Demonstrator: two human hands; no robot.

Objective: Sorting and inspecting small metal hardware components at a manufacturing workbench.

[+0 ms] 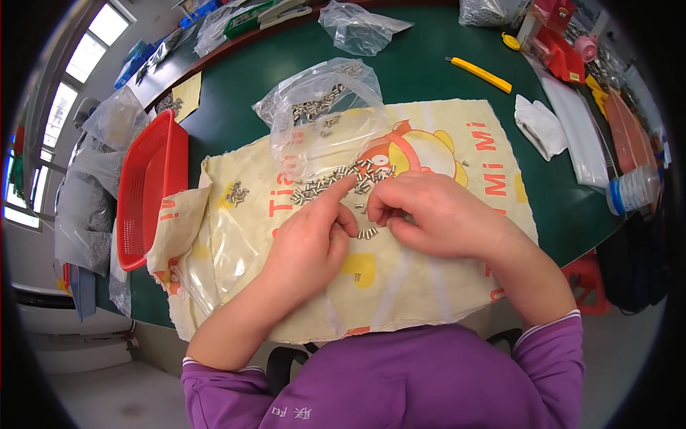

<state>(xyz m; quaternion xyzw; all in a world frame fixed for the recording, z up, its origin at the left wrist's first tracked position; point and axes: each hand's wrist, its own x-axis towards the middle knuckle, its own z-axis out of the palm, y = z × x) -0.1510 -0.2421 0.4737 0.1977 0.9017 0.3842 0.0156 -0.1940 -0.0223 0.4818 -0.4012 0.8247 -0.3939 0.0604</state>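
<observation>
A heap of small silvery metal cylinders (pixel 357 175) lies on a pale yellow printed cloth (pixel 443 286). My left hand (pixel 307 243) rests at the near left of the heap, its index finger stretched to the pieces and its thumb side apart. Facing it, my right hand (pixel 436 214) has its fingers curled together at the heap's right edge; whatever they pinch is hidden. Between the hands is a short row of cylinders (pixel 367 233). One loose cylinder (pixel 358 277) lies nearer me, and a small cluster (pixel 236 194) sits to the left.
Beyond the heap, a clear plastic bag (pixel 329 107) holds more cylinders. A red basket (pixel 132 214) stands at left beside filled bags (pixel 86 214). On the green table (pixel 429 43) lie a yellow cutter (pixel 480 75) and a white cloth (pixel 539 127); a bottle (pixel 634 189) is at right.
</observation>
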